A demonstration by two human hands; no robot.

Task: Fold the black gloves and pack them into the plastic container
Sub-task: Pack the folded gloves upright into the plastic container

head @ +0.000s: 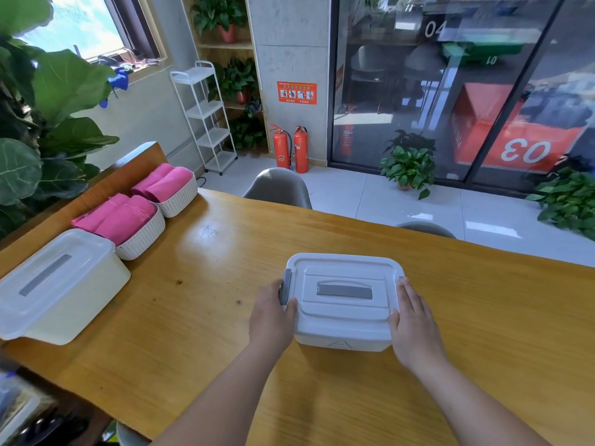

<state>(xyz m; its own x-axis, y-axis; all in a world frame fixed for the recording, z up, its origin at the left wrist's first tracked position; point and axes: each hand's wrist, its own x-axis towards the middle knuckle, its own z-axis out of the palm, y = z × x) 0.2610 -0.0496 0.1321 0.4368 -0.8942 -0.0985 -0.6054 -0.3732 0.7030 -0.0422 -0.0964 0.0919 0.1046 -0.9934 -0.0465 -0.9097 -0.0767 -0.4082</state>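
At table centre, near you: plastic container, lid on. Your left hand grips its left latch end, right hand lies flat-fingered on the right end, prob. steadying to unlatch. Gloves not in view.

Fig. 1. We see a wooden table bearing a lidded white plastic container near its middle. Along its left side stand a larger translucent box, a nearer basket and a farther basket, both white.
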